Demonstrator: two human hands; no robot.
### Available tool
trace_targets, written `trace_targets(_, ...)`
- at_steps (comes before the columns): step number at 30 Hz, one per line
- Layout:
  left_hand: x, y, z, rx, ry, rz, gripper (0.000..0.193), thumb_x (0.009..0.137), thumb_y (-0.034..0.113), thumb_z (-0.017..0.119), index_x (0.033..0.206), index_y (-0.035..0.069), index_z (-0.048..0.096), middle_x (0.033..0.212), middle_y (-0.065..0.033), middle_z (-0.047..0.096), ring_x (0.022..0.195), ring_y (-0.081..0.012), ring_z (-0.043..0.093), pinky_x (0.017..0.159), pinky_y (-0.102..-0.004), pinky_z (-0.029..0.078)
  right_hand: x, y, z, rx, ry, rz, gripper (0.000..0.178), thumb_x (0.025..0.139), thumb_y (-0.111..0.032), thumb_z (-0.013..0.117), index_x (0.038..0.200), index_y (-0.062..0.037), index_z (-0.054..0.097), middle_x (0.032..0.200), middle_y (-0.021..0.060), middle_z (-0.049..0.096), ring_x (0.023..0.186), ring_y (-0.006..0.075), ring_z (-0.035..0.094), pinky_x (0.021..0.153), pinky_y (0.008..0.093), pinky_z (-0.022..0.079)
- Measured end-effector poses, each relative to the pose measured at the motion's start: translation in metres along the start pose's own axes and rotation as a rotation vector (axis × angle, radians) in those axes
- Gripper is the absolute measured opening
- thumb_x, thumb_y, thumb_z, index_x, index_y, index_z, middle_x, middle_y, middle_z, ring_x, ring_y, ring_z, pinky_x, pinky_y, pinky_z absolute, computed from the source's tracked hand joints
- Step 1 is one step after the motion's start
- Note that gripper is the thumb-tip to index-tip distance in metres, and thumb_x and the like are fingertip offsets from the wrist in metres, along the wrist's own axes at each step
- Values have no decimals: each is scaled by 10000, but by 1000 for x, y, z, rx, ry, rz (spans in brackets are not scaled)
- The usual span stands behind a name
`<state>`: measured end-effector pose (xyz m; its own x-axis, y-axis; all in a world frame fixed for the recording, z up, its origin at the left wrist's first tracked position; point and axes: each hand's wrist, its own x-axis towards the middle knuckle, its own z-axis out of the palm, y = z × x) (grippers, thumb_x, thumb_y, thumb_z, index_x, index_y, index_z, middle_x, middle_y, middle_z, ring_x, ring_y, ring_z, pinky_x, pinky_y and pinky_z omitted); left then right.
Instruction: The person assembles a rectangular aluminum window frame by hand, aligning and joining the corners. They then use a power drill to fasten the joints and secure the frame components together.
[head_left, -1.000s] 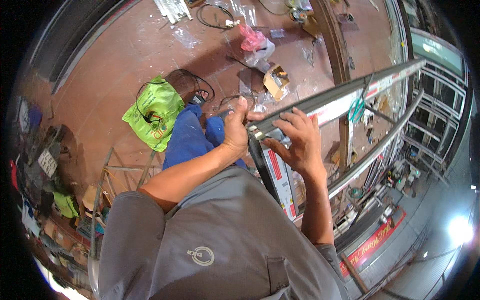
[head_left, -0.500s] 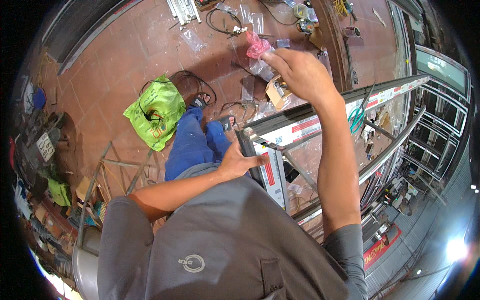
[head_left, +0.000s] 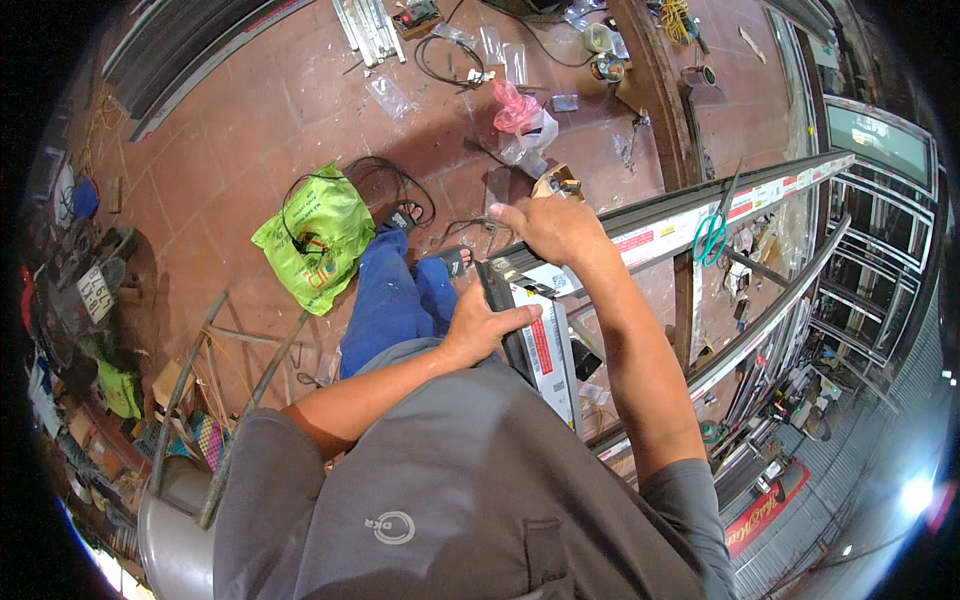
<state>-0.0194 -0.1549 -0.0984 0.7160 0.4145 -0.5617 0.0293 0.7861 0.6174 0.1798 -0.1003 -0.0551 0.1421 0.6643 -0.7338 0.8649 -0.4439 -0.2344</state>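
Observation:
My left hand [head_left: 478, 325] is closed round the end of a short frame profile [head_left: 545, 355], thumb lying across its labelled white face. This dark-edged piece meets a long frame profile [head_left: 690, 228], with white and red labels, at a corner. Just above that corner is my right hand [head_left: 556, 228], its thumb stretched leftward and its fingers curled out of sight underneath. What it holds, if anything, is hidden. Teal-handled scissors [head_left: 711, 238] hang on the long profile, farther right. A pink plastic bag [head_left: 516, 108] and a small open cardboard box [head_left: 557, 182] lie beyond my right hand.
A lime-green bag [head_left: 318, 240] lies on the tiled floor left of my legs. Black cable [head_left: 385, 162] curls beside it. At lower left stands a metal-legged stand [head_left: 188, 400]. Another frame bar [head_left: 770, 310] runs at right, and a brown beam [head_left: 655, 85] lies beyond.
My right hand has come down and toward me from near the pink bag to the frame corner. My left hand keeps its hold on the short profile.

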Motion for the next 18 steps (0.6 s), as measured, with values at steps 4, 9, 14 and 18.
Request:
trace_targets(4, 2, -9, -10, -120, 85, 115, 676, 843, 113, 842, 1417, 11, 500, 1253, -118, 655, 1158, -189, 631, 1013, -345, 499, -10, 34, -6, 462, 781, -189, 449, 1028, -391, 641, 1226, 7, 701, 1167, 215, 735, 1119, 364, 698, 992, 443, 515)
trace_targets(9, 18, 2, -11, -121, 178, 97, 685, 843, 173, 846, 1412, 23, 495, 1230, -113, 613, 1102, -194, 600, 1005, -335, 482, -62, 145, -43, 130, 1310, 337, 633, 981, -451, 699, 1413, -5, 575, 1449, 275, 545, 1351, 426, 515, 1133, 498, 394)
trace_targets(14, 17, 7, -1, -5, 192, 117, 510, 896, 116, 788, 1332, 22, 542, 1204, -88, 613, 1079, -164, 582, 958, -312, 496, -55, 245, -5, 403, 1065, 866, 951, 951, -727, 546, 1651, -130, 306, 1684, 352, 150, 1513, 567, 253, 1233, 590, 247)
trace_targets(18, 22, -10, -10, 19, 216, 201, 476, 901, 171, 753, 1307, 7, 566, 1221, -86, 594, 1130, -187, 557, 1023, -341, 446, -50, 284, -16, 607, 1163, 879, 1035, 928, -689, 608, 1668, -92, 198, 1623, 362, 309, 1431, 545, 423, 1192, 542, 346)
